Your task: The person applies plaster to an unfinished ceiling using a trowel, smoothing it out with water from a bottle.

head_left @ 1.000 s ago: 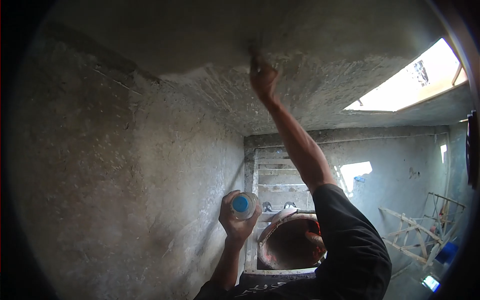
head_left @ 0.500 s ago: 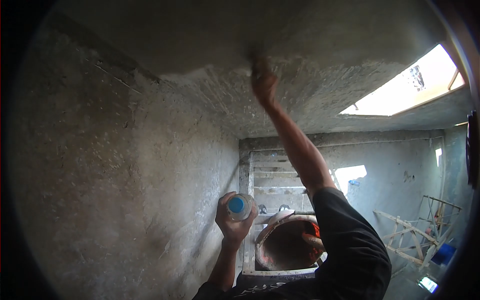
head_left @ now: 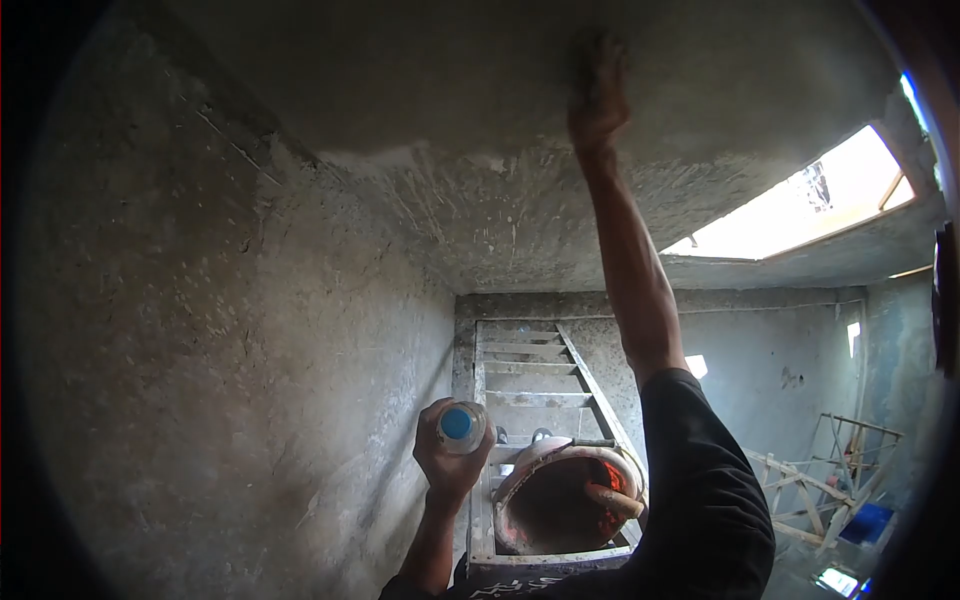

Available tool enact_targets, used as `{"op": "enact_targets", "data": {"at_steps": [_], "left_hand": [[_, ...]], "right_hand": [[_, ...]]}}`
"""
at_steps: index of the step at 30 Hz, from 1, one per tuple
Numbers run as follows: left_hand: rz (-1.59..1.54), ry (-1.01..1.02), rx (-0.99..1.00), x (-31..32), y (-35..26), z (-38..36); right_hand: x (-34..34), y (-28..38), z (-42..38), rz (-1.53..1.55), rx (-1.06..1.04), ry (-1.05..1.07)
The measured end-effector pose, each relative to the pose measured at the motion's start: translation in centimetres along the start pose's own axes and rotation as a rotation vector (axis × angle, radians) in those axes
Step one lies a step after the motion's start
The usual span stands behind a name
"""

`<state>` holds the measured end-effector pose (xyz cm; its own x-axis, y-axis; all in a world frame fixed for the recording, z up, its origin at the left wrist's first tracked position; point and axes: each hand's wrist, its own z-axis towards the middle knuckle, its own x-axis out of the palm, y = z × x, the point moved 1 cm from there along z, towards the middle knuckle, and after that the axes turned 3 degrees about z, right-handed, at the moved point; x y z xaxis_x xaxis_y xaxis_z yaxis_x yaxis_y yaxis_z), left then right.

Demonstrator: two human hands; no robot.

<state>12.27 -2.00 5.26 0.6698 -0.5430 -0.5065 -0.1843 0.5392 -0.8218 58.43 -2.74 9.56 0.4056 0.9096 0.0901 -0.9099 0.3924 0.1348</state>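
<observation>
Bottle (head_left: pixel 460 428), blue-capped: one, which your left hand (head_left: pixel 448 468) grasped around its sides, beside the left wall (head_left: pixel 330 400). Right hand (head_left: pixel 600 108): one, which you raised to the dark overhead surface (head_left: pixel 480 90); its grip was too blurred to tell. Bucket (head_left: pixel 528 470): one, which sat right of the bottle, at the ladder's (head_left: pixel 538 400) near end, a handle (head_left: pixel 613 500) inside.
</observation>
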Motion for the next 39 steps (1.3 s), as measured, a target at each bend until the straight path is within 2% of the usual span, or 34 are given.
{"op": "enact_targets", "data": {"at_steps": [2,3,4,5,6,8,10,12,15,18,20,21,22,24,25,27,28,29,30,31,32,33,34,35,37,38,39], "left_hand": [[0.007,-0.009,0.008,0.1,0.1,0.0],[0.016,-0.015,0.016,0.2,0.1,0.0],[0.019,-0.016,0.020,0.2,0.1,0.0],[0.011,-0.013,0.011,0.2,0.1,0.0],[0.002,-0.012,0.002,0.1,0.1,0.1],[0.006,-0.009,0.001,0.0,0.3,0.1],[0.014,-0.001,-0.022,-0.1,0.4,-0.3],[0.003,-0.023,-0.003,0.0,0.7,-0.2],[0.029,-0.012,-0.002,0.0,0.3,0.0],[0.010,-0.023,-0.017,0.2,0.2,0.1],[-0.001,-0.028,-0.009,0.3,0.0,-0.1],[-0.009,-0.031,0.004,0.3,0.1,0.1],[-0.019,-0.045,0.032,0.3,0.1,0.5],[0.005,0.000,0.017,-0.4,-0.1,0.6],[0.006,-0.010,0.033,-0.8,-0.5,0.9],[-0.019,0.050,-0.075,-1.6,-1.6,1.6],[-0.017,0.042,-0.063,-2.3,-2.5,2.3],[-0.005,0.156,-0.162,-2.9,-3.6,3.1],[0.007,0.270,-0.263,-3.5,-4.5,3.5],[0.072,0.348,-0.245,-3.6,-4.3,4.0],[0.070,0.339,-0.249,-3.6,-4.8,4.3],[0.173,0.457,-0.242,-3.5,-5.5,4.6],[0.278,0.579,-0.236,-3.6,-6.0,4.7],[0.277,0.575,-0.249,-3.4,-6.6,4.5],[0.441,0.746,-0.161,-2.5,-7.8,4.3],[0.443,0.743,-0.169,-2.1,-7.6,4.4],[0.464,0.846,-0.134,-1.4,-7.1,4.6]], "right_hand": [[0.8,-0.2,-4.7,0.092,-0.126,0.080],[0.7,0.0,-6.5,0.094,-0.127,0.076],[0.1,0.7,-8.3,0.154,-0.094,0.188],[-0.4,1.5,-8.8,0.214,-0.063,0.301],[-0.9,1.8,-8.8,0.215,-0.063,0.296],[-1.7,2.5,-6.7,0.448,-0.018,0.310],[-2.8,2.3,-3.7,0.183,0.008,0.137],[-2.9,1.6,-0.2,0.101,0.079,-0.004],[-1.1,-0.3,0.3,0.074,0.008,0.011],[0.5,-1.0,-5.4,0.095,-0.082,0.091],[-1.3,1.1,-9.0,0.314,0.179,0.387],[-2.8,4.0,-8.0,0.405,0.228,0.483],[-4.2,6.2,-9.1,0.422,0.377,0.557],[-8.0,11.6,-10.2,0.405,0.726,0.681],[-10.3,13.2,-12.0,0.420,0.988,0.795],[-14.8,16.2,-12.7,0.641,1.502,0.775],[-16.8,16.9,-13.1,0.786,1.911,0.603],[-18.8,17.8,-12.9,0.918,2.315,0.390],[-20.6,18.3,-12.3,0.922,2.311,0.394],[-22.2,19.1,-11.0,0.987,2.361,0.361],[-23.5,19.7,-9.9,1.049,2.416,0.331],[-24.6,20.2,-9.3,1.051,2.419,0.346],[-25.7,20.7,-9.1,1.010,2.375,0.410],[-26.9,21.2,-9.0,0.967,2.330,0.475],[-28.5,21.5,-9.5,1.024,2.331,0.480],[-29.2,21.9,-9.4,1.082,2.329,0.466],[-29.7,22.3,-8.9,1.093,2.291,0.460]]}}
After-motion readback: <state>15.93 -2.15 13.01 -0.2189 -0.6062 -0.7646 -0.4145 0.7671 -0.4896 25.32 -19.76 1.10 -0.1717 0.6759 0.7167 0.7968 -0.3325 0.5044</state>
